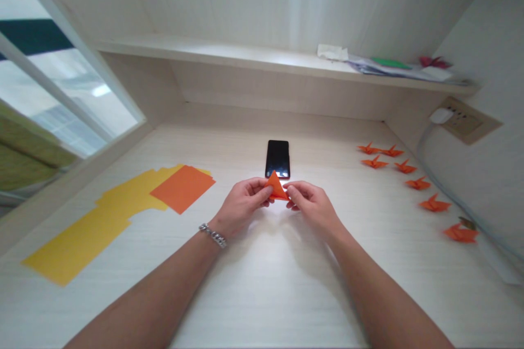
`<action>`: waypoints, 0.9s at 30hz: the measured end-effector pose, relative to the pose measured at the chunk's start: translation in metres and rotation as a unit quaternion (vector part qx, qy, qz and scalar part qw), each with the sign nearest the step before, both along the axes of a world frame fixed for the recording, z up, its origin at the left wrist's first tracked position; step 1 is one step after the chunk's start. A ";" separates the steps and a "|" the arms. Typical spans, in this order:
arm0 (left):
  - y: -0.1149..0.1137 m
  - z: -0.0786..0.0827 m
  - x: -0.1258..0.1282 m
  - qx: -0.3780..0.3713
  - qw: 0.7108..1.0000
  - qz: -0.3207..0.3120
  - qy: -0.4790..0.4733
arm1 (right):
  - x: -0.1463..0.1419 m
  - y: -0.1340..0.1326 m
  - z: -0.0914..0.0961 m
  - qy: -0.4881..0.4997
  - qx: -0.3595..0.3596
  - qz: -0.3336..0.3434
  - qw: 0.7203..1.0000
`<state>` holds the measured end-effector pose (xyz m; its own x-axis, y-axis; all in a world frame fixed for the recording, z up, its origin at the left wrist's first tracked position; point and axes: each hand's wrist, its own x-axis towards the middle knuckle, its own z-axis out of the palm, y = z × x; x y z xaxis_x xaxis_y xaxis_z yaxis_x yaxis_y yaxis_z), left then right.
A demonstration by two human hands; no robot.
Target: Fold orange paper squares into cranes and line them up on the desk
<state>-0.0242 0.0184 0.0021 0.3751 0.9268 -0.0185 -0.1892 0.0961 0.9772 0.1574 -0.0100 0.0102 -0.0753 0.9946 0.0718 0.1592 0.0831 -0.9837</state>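
Observation:
Between my two hands, just above the desk, is a small piece of folded orange paper [275, 186] with a pointed top. My left hand [248, 200] pinches its left side between thumb and fingers. At its lower right corner, the thumb and fingers of my right hand [310, 203] are closed on the edge. A black phone [277, 158] lies flat right behind the paper. To the left, a square orange sheet [183, 188] rests on several yellow sheets [79, 242]. Several folded orange paper cranes [434, 204] stand along the right side.
A white cable [428, 158] runs from a wall socket [466, 120] down the right edge. Above the desk's back is a shelf [245, 57] bearing papers [380, 68]. A glass panel [77, 82] borders the left side.

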 end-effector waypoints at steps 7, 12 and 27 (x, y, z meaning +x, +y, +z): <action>-0.004 0.001 0.007 -0.067 0.997 -0.013 -0.035 | -0.005 -0.001 -0.003 0.058 -0.015 0.029 0.998; -0.008 0.005 0.012 -0.073 0.995 0.017 -0.058 | -0.007 0.000 -0.006 0.091 -0.058 0.029 0.994; -0.013 0.010 0.013 -0.062 0.993 -0.048 -0.091 | -0.010 -0.003 -0.004 0.059 -0.020 0.002 0.998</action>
